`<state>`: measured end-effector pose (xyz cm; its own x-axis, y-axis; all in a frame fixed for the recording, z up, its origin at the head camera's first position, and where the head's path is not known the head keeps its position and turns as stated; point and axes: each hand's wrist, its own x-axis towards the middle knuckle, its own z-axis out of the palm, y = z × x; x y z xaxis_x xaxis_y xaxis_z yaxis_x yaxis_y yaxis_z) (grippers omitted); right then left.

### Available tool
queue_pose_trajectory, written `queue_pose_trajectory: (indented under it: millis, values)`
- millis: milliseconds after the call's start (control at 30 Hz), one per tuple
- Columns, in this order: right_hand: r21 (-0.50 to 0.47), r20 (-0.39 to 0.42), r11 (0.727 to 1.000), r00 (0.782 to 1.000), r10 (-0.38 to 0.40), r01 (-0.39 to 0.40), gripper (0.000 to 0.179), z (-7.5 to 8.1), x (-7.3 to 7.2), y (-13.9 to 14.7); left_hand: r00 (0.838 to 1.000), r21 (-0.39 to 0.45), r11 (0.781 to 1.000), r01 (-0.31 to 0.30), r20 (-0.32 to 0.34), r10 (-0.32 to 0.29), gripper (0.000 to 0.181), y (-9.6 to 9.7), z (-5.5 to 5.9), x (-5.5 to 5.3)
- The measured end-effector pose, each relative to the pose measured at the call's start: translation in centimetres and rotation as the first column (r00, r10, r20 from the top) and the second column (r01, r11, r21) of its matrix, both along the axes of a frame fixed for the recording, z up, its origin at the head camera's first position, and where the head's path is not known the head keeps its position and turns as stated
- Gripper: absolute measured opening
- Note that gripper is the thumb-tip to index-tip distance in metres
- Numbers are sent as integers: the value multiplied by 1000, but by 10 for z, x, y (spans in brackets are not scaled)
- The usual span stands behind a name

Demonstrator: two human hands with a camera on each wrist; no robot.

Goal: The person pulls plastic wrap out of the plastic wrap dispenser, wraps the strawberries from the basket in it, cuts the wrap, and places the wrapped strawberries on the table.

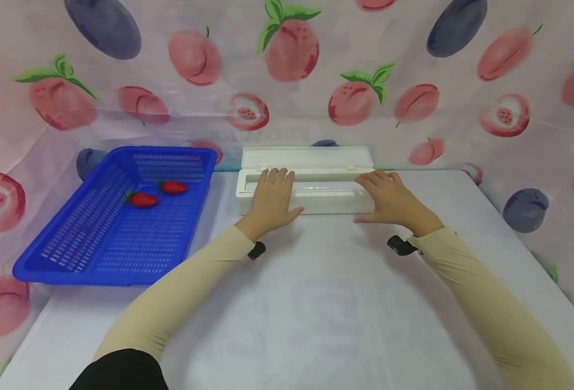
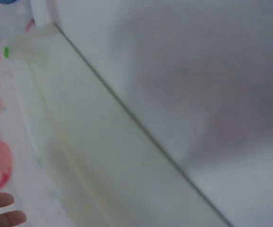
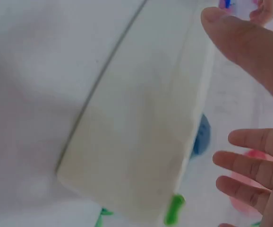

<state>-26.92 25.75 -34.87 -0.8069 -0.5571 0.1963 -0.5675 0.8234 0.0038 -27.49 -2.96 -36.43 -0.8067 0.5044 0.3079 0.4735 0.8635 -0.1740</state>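
Observation:
A long white box (image 1: 326, 206), which looks like a cling film dispenser, lies at the back of the table with its lid (image 1: 306, 157) raised behind it. A clear, shiny strip of film (image 1: 318, 186) shows in its top opening. My left hand (image 1: 273, 197) extends over the left half of the box, fingers straight and thumb spread to the right. At the right end is my right hand (image 1: 389, 197), its fingertips over the top edge and its thumb low before the front face. Both wrist views show the plain front of the box, with loosely spread fingers beside it.
To the left, a blue plastic basket (image 1: 212, 162) holds two small red fruits (image 1: 143, 200) with green tops. A white cloth covers the table (image 1: 326, 303). Behind it hangs a fruit-printed curtain (image 1: 306, 103). Small black cameras (image 1: 401, 246) sit under the wrists.

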Motion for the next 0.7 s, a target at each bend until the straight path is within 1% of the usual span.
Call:
queue_pose_trajectory:
  millis: [100, 167, 267, 367, 500, 700]
  values:
    - [30, 19, 999, 1000, -21, 20, 92, -8, -9, -12, 997, -26, 999, -38, 59, 39, 79, -19, -9, -3]
    - [56, 25, 998, 999, -40, 38, 93, -14, -13, -18, 996, -33, 998, -49, 75, 51, 77, -26, -14, -4]
    - [76, 31, 995, 997, -64, 61, 93, -21, -17, -23, 994, -32, 998, -51, 95, 54, 73, -30, -19, -7]
    - [71, 42, 995, 996, -75, 72, 92, -25, -18, -25, 990, -40, 997, -60, 124, 65, 72, -29, -22, -10]
    - [62, 51, 995, 995, -84, 81, 88, -27, -20, -27, 982, -66, 994, -83, 166, 93, 72, -27, -19, -13]
    - [80, 73, 993, 993, -92, 86, 86, -19, -28, -31, 969, -136, 985, -103, 210, 131, 73, -27, -7, -20]
